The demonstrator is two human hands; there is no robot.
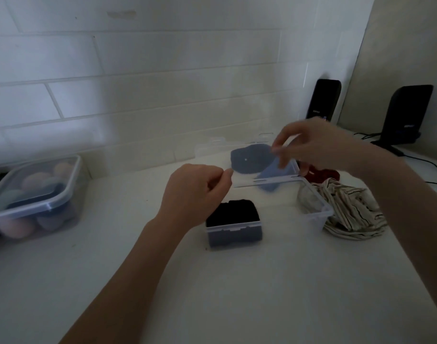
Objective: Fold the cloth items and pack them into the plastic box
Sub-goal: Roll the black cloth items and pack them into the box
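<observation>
- Both hands held one blue cloth (252, 158) in the air above the plastic box (319, 217): the left hand (200, 192) was pinched shut on its near-left edge, and the right hand (319, 145) gripped its far-right edge between thumb and fingertips, though motion blur made that grip hard to read.
- White surface (262, 281) carried everything, with a tiled wall behind it.
- Well to the left stood a lidded container (36, 194) packed with soft rounded items in pale and dark tones.
- Open and clear-walled, the plastic box sat in the middle of the surface; a folded black cloth (233, 214) filled its near-left corner, and the rest looked empty.
- Against the box's right side lay a crumpled striped cloth (356, 209), cream with dark lines, and a dark red cloth (321, 173) lay just behind it, neither yet folded.
- Two black speakers (324, 100) stood at the far right.
- The blue cloth was small, dusky and limp, its upper part spread flat and a paler lower flap drooping toward the box's far rim.
- To fold it well, I judged that the two pinches should pull it taut and level, bring the edges together squarely, and only then lower it beside the black cloth.
</observation>
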